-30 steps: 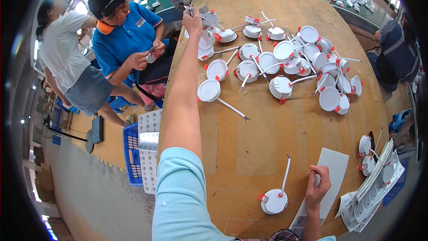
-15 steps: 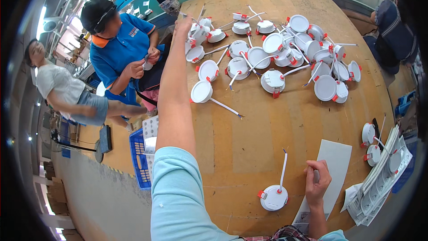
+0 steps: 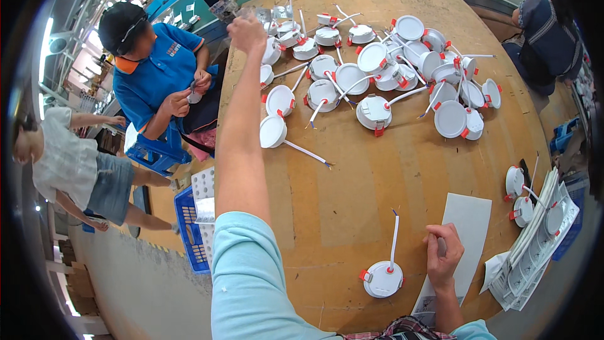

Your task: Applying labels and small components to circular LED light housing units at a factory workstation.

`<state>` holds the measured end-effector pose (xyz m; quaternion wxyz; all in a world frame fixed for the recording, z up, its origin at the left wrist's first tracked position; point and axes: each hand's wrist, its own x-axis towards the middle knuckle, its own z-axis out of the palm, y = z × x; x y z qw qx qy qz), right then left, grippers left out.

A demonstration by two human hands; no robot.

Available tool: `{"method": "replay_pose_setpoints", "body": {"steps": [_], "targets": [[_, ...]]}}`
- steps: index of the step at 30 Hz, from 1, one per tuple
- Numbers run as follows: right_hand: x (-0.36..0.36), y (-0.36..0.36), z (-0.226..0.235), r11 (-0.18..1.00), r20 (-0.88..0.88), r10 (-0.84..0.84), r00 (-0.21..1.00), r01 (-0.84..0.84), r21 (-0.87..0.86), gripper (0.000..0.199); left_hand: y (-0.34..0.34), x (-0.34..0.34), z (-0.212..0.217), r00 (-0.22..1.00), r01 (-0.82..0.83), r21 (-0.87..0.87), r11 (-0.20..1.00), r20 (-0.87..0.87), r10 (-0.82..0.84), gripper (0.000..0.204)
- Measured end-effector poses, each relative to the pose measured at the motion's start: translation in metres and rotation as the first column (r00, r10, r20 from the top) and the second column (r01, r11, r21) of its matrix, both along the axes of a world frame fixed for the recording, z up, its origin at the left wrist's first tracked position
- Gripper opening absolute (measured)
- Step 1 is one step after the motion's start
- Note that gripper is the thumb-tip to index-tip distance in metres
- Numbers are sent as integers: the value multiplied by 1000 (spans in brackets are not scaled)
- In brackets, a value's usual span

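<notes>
Spanning most of the view, a round wooden table [image 3: 352,208], bare plywood grain. Far side: heap of white round lamp fittings [image 3: 377,69] with orange clips and white leads. Left hand [image 3: 247,31] stretched to the table's far-left edge, fingers closed around a small clear item [image 3: 248,12] too blurred to identify. Right hand [image 3: 443,255] near edge, curled loosely on a white sheet [image 3: 469,226]; grip unclear. Single fitting [image 3: 382,278] just beside it. Stacked white trays [image 3: 535,252] at right. Blue crate [image 3: 192,233] on floor, left. Seated person in blue shirt [image 3: 160,79] nearby.
</notes>
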<state>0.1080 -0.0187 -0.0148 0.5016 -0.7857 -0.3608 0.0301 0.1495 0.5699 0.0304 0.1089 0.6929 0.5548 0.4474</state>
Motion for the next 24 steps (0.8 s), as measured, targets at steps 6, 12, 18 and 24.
{"method": "replay_pose_setpoints", "body": {"steps": [6, 12, 18, 24], "targets": [[3, -2, 2, 992, 102, 48, 994, -59, 112, 17, 2, -47, 11, 902, 292, -588, 754, -94, -422, 93], [-4, -5, 10, 979, 96, 44, 994, -62, 197, 19, 36, -50, -14, 840, 323, -135, 937, -415, -350, 77], [1, -1, 10, 989, 135, 16, 991, -35, 143, 20, -18, 31, -41, 947, 322, 175, 930, -77, -313, 46], [-4, 1, 26, 966, 97, 86, 992, -107, 235, 20, 7, 28, -37, 753, 648, 321, 691, -410, -515, 43]]}}
